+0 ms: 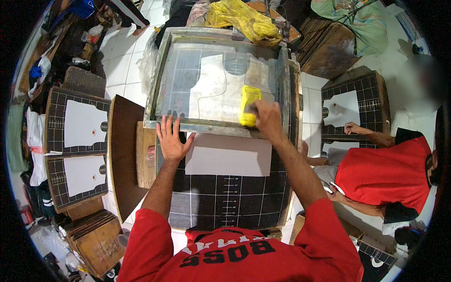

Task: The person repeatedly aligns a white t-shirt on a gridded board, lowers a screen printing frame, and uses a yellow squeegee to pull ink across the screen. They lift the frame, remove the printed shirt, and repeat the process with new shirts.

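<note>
In front of me a framed printing screen (163, 77) lies over a black board with a white grid (202, 202). White cloth (228, 154) sticks out below the frame's near edge. My left hand (172, 140) rests with spread fingers on the near left part of the frame. My right hand (269, 116) is closed on the near end of a bright yellow squeegee (250, 99), which lies against the mesh at the right. A pale garment-shaped area (210, 80) shows through the mesh. The fingers hide part of the squeegee.
Boards (55, 162) with white cut cloth pieces (86, 124) stand at the left, beside a leaning brown panel (124, 155). At the right a person in red (383, 176) works at another gridded board (374, 96). Yellow plastic (246, 21) is bunched beyond the frame.
</note>
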